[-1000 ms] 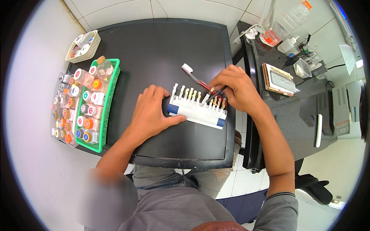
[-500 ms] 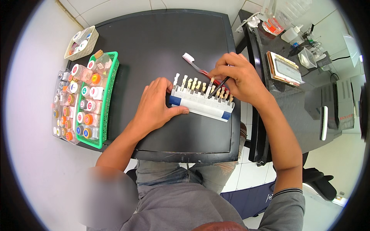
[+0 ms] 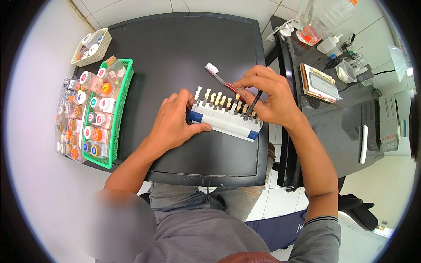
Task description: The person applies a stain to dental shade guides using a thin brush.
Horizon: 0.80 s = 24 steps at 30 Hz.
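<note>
A white dental shade guide (image 3: 224, 126) with blue ends lies slightly slanted on the black table, its row of tooth-coloured tabs (image 3: 218, 98) pointing away from me. My left hand (image 3: 172, 124) grips its left end, the thumb along the near edge and the fingers behind. Above the right half of the row, my right hand (image 3: 277, 97) is closed on a thin black stick-like tool (image 3: 253, 105). The tool's lower end touches or nearly touches the guide between tabs. A raised tab (image 3: 237, 97) is close to the right fingertips; whether they hold it, I cannot tell. Behind lies a red-and-clear toothbrush (image 3: 218, 76), partly hidden by the right hand.
At the left stand a green basket (image 3: 115, 144) of capped jars, a clear box (image 3: 61, 131) of more jars and a cream basket (image 3: 101, 51). A dark side counter (image 3: 302, 127) on the right holds another shade guide (image 3: 321, 83), bottles and a clear container (image 3: 346, 71).
The tool's lower end has moved right along the row of tabs, and its shaft is more upright. My left hand keeps its hold on the guide. The whole view has shifted slightly.
</note>
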### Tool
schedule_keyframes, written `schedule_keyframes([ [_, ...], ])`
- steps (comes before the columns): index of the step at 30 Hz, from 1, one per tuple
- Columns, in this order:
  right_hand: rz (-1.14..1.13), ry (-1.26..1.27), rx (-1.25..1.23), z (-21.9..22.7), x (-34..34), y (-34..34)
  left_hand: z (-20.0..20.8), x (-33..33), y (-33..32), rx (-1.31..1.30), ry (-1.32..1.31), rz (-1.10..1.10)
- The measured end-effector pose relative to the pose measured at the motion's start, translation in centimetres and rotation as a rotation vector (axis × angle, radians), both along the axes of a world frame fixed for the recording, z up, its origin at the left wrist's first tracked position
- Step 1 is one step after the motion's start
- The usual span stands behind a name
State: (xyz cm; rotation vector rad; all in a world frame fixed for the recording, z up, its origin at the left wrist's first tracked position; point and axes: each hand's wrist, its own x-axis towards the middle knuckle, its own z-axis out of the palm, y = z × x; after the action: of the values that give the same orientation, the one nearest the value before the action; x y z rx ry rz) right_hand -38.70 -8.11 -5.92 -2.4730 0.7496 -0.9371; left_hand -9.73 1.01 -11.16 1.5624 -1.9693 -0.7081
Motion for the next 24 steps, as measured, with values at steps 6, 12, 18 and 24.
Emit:
schedule_keyframes([
  [6,-0.037,0.061,-0.025,0.4,0.2,0.3,0.1,0.0,0.0,0.008,-0.003,-0.003],
  [12,-0.049,0.086,-0.104,0.2,0.4,0.4,0.1,0.0,-0.1,0.015,0.0,-0.002],
  [18,-0.009,0.159,-0.088,0.1,0.4,0.6,0.3,-0.1,0.0,0.019,-0.019,0.003],
  [24,0.009,0.192,-0.086,-0.1,0.6,1.0,0.1,-0.4,0.0,0.005,-0.018,0.028],
])
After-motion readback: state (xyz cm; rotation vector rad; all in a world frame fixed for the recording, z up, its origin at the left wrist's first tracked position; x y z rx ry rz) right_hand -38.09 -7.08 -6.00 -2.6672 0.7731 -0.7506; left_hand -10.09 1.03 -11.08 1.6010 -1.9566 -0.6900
